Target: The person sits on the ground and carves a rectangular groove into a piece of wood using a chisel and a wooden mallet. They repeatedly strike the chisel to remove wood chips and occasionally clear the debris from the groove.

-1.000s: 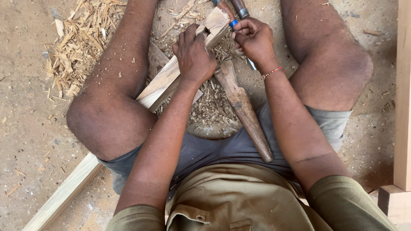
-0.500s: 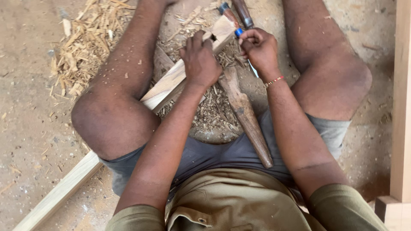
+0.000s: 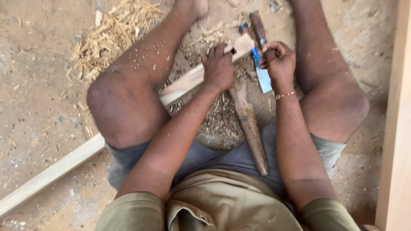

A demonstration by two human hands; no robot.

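Left hand [image 3: 219,66] clamps the long pale wooden batten [image 3: 184,83] while right hand [image 3: 278,62] (at 3 o'clock) grips the blue-handled steel chisel [image 3: 262,72]; a slipping blade could likely cut the left fingers.

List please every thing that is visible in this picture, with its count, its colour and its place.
wooden strip: one, pale, runs from the lower left corner under the bent leg up to the hands
chisel: one, blue band and flat metal blade, in the right hand
dark tool handle: one, brown, on the ground above the right hand
wooden mallet: one, dark brown, lies between the legs, below the left hand
shavings pile: one, straw yellow, upper left on the ground
wood chips: many, brownish, between the legs
upright board: one, light wood, right edge
bracelet: one, reddish, right wrist
left hand: presses on the wooden strip
right hand: closed around the chisel
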